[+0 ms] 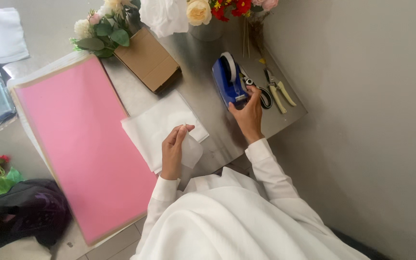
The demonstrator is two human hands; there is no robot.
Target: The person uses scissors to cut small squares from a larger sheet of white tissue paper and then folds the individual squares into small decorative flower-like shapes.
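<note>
My left hand [174,149] pinches a folded piece of white tissue paper [188,150] above a stack of white tissue sheets [157,126] on the grey metal table [203,82]. My right hand [249,115] reaches to the front end of a blue tape dispenser [228,82] with a white tape roll, its fingers at the cutter. Both arms wear white sleeves.
A large pink paper sheet [80,139] lies on the left. A brown cardboard box [148,60] and artificial flowers [104,29] sit at the back. Scissors [261,91] and pale-handled pruning shears [279,91] lie right of the dispenser. A dark bag [30,212] is at lower left; a grey wall [371,120] stands to the right.
</note>
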